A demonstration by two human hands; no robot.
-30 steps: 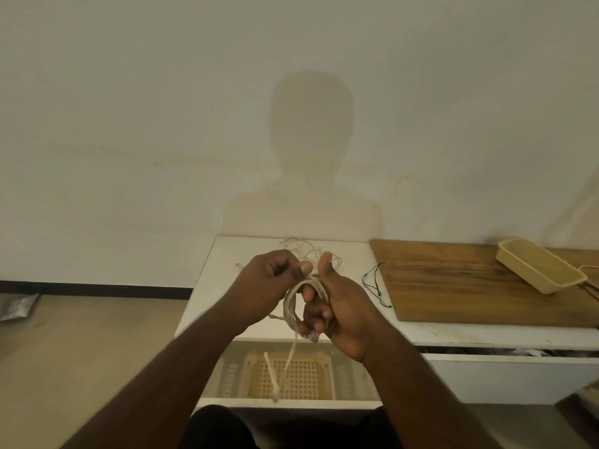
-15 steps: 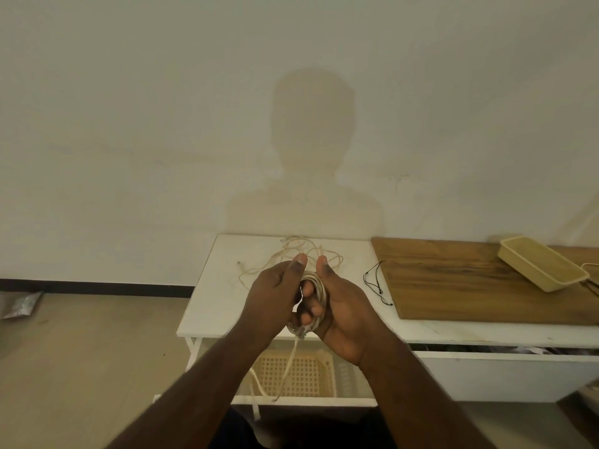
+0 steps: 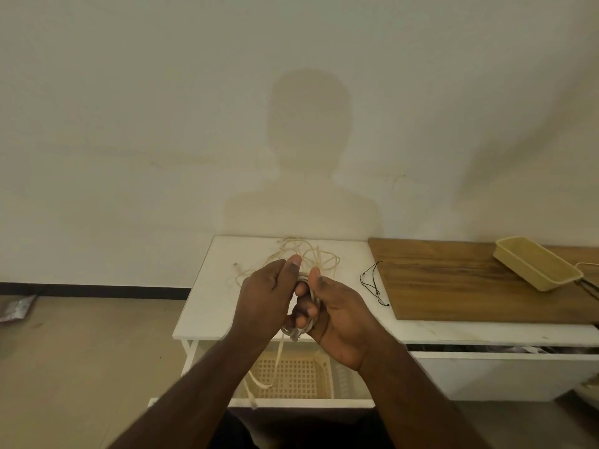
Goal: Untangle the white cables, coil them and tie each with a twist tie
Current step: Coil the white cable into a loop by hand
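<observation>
My right hand (image 3: 334, 314) grips a small coil of white cable (image 3: 309, 322), fingers curled through its loops. My left hand (image 3: 262, 301) is closed against the coil's left side, thumb tip up; what it pinches is hidden. The coil's loose tail (image 3: 275, 361) hangs down in front of the table edge to the shelf below. A second white cable (image 3: 311, 254) lies tangled on the white table (image 3: 207, 306) just behind my hands. Thin black twist ties (image 3: 372, 283) lie on the table to the right of my hands.
A wooden board (image 3: 453, 283) covers the table's right part, with a yellow plastic tray (image 3: 534, 267) on its far corner. A perforated yellow basket (image 3: 298, 377) sits on the lower shelf under the table. A plain wall stands right behind the table.
My left hand has shifted from beside the coil to close against it, its thumb now raised. Both hands dropped slightly toward the table edge, and the hanging tail has grown shorter.
</observation>
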